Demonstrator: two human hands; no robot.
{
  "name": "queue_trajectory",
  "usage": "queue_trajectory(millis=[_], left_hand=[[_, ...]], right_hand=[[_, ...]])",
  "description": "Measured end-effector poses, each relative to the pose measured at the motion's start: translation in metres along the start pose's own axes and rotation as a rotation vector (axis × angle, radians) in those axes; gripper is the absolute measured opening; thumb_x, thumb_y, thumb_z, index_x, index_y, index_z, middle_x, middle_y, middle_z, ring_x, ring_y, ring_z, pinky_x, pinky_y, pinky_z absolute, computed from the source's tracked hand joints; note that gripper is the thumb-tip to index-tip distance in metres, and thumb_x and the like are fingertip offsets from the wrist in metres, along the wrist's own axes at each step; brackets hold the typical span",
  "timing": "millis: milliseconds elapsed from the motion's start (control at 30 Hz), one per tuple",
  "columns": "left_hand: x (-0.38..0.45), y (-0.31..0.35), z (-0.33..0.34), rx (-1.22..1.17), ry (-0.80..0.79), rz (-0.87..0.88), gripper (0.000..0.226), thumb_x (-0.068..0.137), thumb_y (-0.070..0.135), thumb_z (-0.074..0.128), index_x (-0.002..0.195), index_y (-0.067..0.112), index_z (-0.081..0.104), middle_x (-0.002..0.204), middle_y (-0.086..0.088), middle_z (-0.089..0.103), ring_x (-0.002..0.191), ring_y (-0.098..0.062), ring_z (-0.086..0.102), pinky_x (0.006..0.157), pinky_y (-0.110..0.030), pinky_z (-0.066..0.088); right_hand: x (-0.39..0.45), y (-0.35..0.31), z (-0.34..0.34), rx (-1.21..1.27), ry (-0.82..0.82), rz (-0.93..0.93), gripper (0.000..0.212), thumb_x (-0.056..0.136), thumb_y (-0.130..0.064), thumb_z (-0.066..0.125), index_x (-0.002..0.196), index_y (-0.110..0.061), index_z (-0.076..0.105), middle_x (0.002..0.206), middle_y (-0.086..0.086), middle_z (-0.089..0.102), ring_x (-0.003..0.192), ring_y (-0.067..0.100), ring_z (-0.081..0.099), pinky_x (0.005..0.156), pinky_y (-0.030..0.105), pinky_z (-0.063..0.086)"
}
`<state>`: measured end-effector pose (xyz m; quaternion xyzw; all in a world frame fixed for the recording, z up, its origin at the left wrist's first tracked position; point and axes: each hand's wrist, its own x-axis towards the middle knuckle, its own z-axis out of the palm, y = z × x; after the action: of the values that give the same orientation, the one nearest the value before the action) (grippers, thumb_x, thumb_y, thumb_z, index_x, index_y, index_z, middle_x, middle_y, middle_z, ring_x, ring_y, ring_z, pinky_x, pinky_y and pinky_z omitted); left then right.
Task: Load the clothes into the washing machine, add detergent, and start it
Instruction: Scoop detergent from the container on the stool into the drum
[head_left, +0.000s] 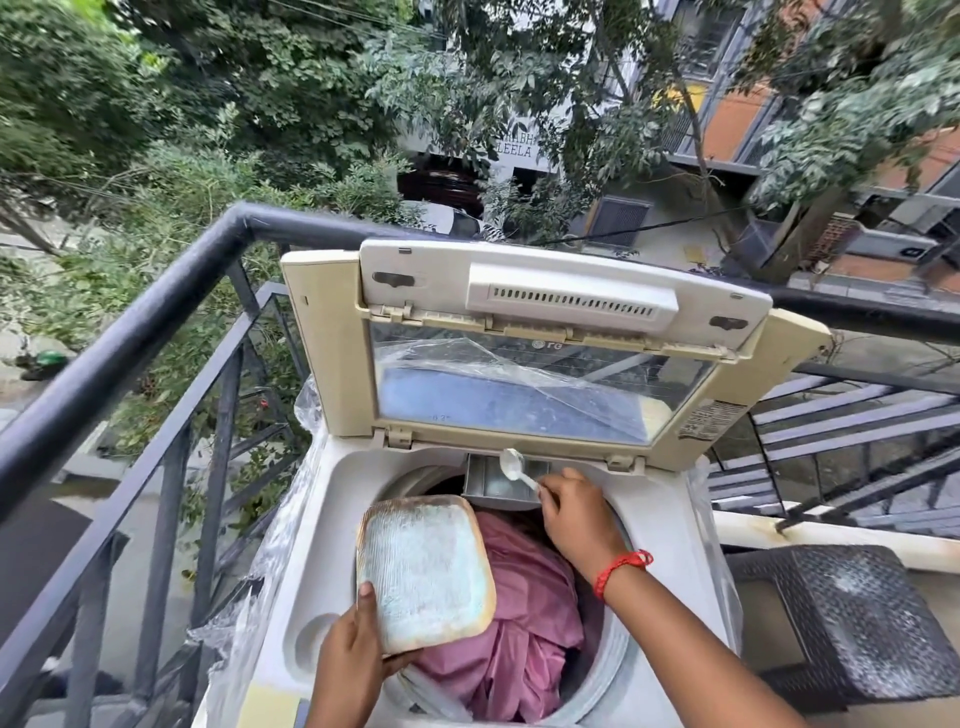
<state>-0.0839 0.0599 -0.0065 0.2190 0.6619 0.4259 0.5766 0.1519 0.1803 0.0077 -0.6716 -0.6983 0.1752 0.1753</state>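
Head view — right hand (574, 514) pinches spoon (511, 464); left hand (358, 644) grips container (426, 571).

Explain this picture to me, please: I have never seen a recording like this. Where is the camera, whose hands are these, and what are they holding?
There is no robot: a person wears the camera on the head, looking down at their own hands. Below stands a top-loading washing machine on a balcony, lid raised, pink clothes in the drum. The left hand holds a pale blue detergent container. The right hand pinches a small white spoon over the detergent drawer.
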Motion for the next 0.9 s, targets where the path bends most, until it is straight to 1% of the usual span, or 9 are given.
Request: queue_trajectory(millis=[100,233,333,433,500,633,767,833,900], left_hand=[[0.001,-0.003,0.004,0.016,-0.03,0.013,0.048,0.099,0.039,0.034,0.105,0.0,0.061,0.095,-0.017,0.067,0.086,-0.037,0.069,0.06,-0.036,0.06],[0.0,-0.003,0.017,0.045,-0.081,0.029,0.049,0.1,0.039,0.034,0.095,0.003,0.066,0.083,-0.012,0.073,0.077,-0.032,0.072,0.062,-0.04,0.06],[-0.002,-0.004,0.03,0.052,-0.123,0.028,0.047,0.1,0.039,0.033,0.096,0.007,0.068,0.083,-0.012,0.075,0.077,-0.029,0.073,0.059,-0.036,0.06],[-0.004,-0.005,0.045,0.128,-0.159,0.038,0.052,0.096,0.047,0.034,0.098,0.009,0.07,0.084,-0.012,0.076,0.08,-0.027,0.074,0.073,-0.047,0.059],[-0.008,-0.005,0.058,0.21,-0.208,0.081,0.052,0.099,0.045,0.032,0.093,0.014,0.073,0.084,-0.01,0.076,0.081,-0.025,0.074,0.077,-0.047,0.059],[-0.023,-0.003,0.088,0.329,-0.275,0.165,0.054,0.102,0.04,0.03,0.088,0.011,0.072,0.077,-0.006,0.075,0.07,-0.015,0.073,0.061,-0.029,0.058],[-0.049,0.003,0.13,0.306,-0.435,0.128,0.049,0.103,0.032,0.03,0.096,0.003,0.069,0.081,-0.009,0.075,0.068,-0.014,0.073,0.052,-0.022,0.054],[-0.063,0.0,0.156,0.269,-0.507,0.088,0.048,0.103,0.032,0.031,0.101,0.0,0.067,0.085,-0.014,0.075,0.074,-0.021,0.074,0.055,-0.028,0.057],[-0.074,-0.006,0.178,0.266,-0.563,0.083,0.05,0.102,0.034,0.033,0.102,-0.003,0.065,0.085,-0.015,0.075,0.078,-0.028,0.074,0.059,-0.034,0.059]], right_hand=[[-0.025,-0.027,-0.01,0.147,-0.003,-0.067,0.014,0.091,-0.013,0.061,0.095,-0.012,0.075,0.073,-0.005,0.053,0.065,0.012,0.055,0.059,0.014,0.034],[-0.073,-0.039,0.004,0.023,-0.042,-0.266,0.03,0.097,-0.02,0.04,0.103,-0.01,0.068,0.078,-0.003,0.049,0.071,0.013,0.051,0.062,0.033,0.049],[-0.096,-0.034,0.009,-0.167,-0.03,-0.39,0.037,0.09,-0.009,0.037,0.113,-0.008,0.066,0.08,-0.002,0.053,0.073,0.015,0.053,0.057,0.03,0.052],[-0.112,-0.022,0.005,-0.24,0.037,-0.44,0.044,0.082,0.0,0.039,0.117,-0.005,0.066,0.08,-0.001,0.054,0.072,0.017,0.054,0.057,0.027,0.052],[-0.121,-0.01,0.0,-0.265,0.059,-0.415,0.045,0.081,0.003,0.044,0.121,-0.005,0.063,0.082,-0.001,0.053,0.075,0.017,0.054,0.059,0.026,0.052],[-0.14,0.016,-0.014,-0.263,0.115,-0.3,0.042,0.079,-0.006,0.071,0.12,-0.013,0.065,0.085,-0.002,0.056,0.079,0.015,0.052,0.063,0.026,0.051],[-0.168,0.042,-0.044,-0.233,0.218,-0.085,0.03,0.088,-0.042,0.052,0.109,-0.03,0.069,0.097,-0.006,0.059,0.088,0.016,0.053,0.068,0.031,0.05],[-0.184,0.061,-0.057,-0.113,0.303,0.046,0.03,0.09,-0.043,0.049,0.109,-0.032,0.07,0.107,-0.004,0.056,0.095,0.018,0.053,0.086,0.027,0.045],[-0.199,0.081,-0.07,0.011,0.4,0.192,0.03,0.092,-0.039,0.049,0.113,-0.031,0.069,0.116,-0.004,0.049,0.105,0.016,0.049,0.102,0.015,0.029]])
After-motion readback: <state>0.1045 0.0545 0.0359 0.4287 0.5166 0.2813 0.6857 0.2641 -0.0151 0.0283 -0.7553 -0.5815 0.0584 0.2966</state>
